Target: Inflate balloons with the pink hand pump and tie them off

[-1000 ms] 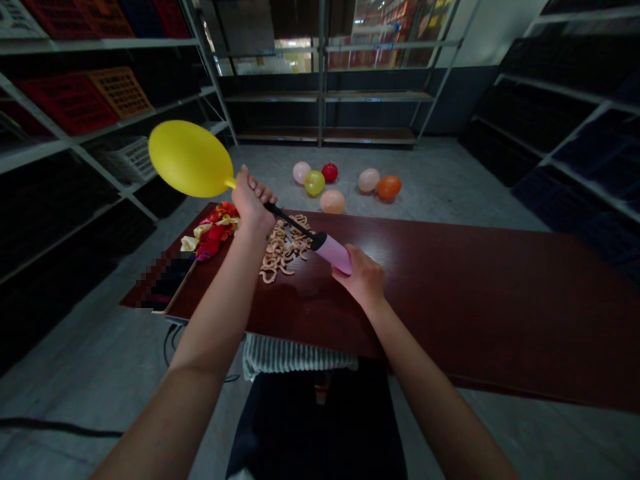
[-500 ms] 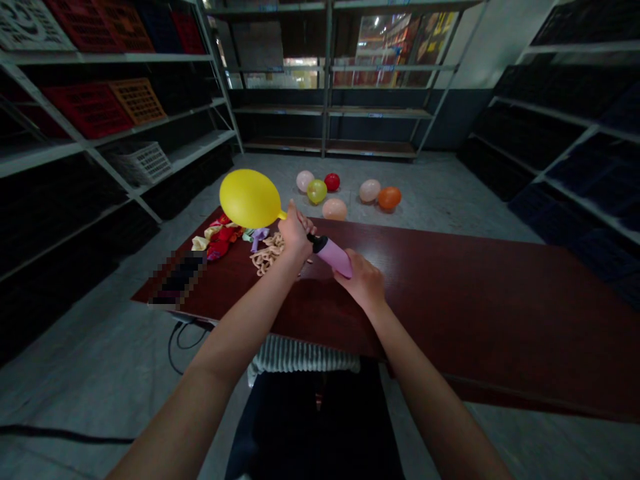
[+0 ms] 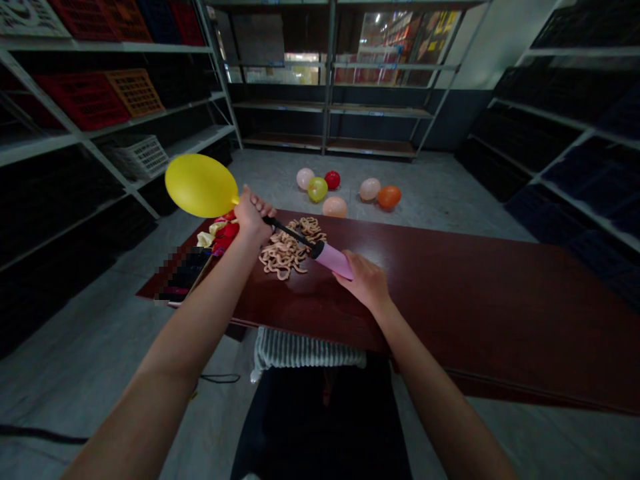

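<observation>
My left hand [image 3: 254, 215] is closed around the neck of an inflated yellow balloon [image 3: 201, 185] and the black end of a hand balloon pump [image 3: 336, 260]. The balloon bulges out to the left of that hand. My right hand [image 3: 367, 283] wraps round the pump's pink barrel. Between the two hands the pump's black rod shows, drawn out of the barrel. Beneath the rod lies a pile of beige, string-like uninflated balloons [image 3: 285, 255]. Behind my left forearm are red uninflated balloons [image 3: 226, 237] and pale yellow ones. My left fingers hide the balloon's opening.
A dark red-brown table [image 3: 475, 300] stretches to the right. A blurred-out dark object [image 3: 185, 273] lies at its left end. Inflated balloons, one of them orange [image 3: 389, 197], rest on the floor beyond. Metal shelves [image 3: 327, 107] with crates stand around.
My left hand has moved left with the yellow balloon, away from my right hand. The pump's black rod now shows at length, and more of the beige pile is uncovered.
</observation>
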### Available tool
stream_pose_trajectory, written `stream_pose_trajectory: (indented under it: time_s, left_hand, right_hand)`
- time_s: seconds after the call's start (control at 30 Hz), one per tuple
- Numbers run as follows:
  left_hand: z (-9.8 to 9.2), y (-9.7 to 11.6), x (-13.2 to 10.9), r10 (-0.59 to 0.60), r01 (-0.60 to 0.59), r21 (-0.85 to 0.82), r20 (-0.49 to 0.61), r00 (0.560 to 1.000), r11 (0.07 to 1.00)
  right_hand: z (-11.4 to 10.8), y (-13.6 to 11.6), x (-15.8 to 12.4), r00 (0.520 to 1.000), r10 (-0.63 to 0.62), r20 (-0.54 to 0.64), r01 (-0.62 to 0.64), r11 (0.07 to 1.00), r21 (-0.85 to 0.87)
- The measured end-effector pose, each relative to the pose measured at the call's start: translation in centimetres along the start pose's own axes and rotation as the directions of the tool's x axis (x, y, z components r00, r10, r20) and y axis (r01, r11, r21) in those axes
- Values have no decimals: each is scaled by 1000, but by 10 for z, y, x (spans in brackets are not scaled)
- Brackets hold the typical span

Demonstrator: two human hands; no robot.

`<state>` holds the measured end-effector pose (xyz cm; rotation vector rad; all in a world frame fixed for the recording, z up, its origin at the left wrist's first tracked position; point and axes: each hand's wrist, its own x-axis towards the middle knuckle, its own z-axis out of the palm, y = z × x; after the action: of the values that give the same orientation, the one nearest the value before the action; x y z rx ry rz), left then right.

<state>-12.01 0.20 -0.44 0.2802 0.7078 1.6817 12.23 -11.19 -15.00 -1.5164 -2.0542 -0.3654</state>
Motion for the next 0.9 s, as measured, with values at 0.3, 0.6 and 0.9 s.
stream_pose_trajectory:
  time_s: [0.3, 0.6, 0.9]
  left_hand:
    - [32, 14, -6, 75, -79, 48, 92, 993, 996]
    - [56, -80, -26, 21, -39, 135, 132, 991, 990]
    - [43, -115, -43, -3, -11, 127, 112, 994, 992]
  right_hand:
    - [1, 4, 2, 991, 112, -68, -108, 993, 57]
    - [6, 12, 0, 968, 221, -121, -209, 972, 104]
    - [7, 14, 1, 969, 223, -104, -213, 972, 104]
